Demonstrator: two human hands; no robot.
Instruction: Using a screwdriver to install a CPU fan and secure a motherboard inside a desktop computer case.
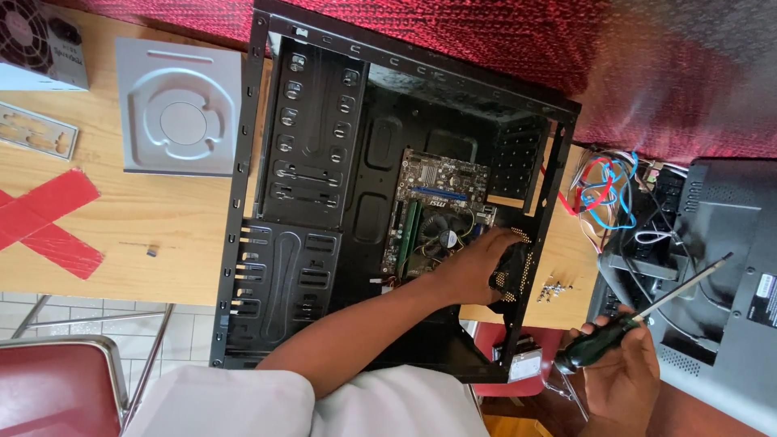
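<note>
Fingers of my left hand [477,263] curl loosely inside the open black computer case [324,202], touching the perforated rear panel just beside the motherboard [433,214], though I cannot tell whether they pinch anything. My right hand [619,368] is closed around the green-and-black handle of a screwdriver [639,311], held outside the case above a monitor [720,267], near loose screws [553,289] on the wooden table [162,243].

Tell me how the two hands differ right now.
The left hand reaches inside the open black computer case, resting at the motherboard; the right hand stays outside the case, off the table's edge. The left hand shows no tool in it; the right hand grips a dark-handled screwdriver, its shaft pointing up and away. Both are bare.
</note>
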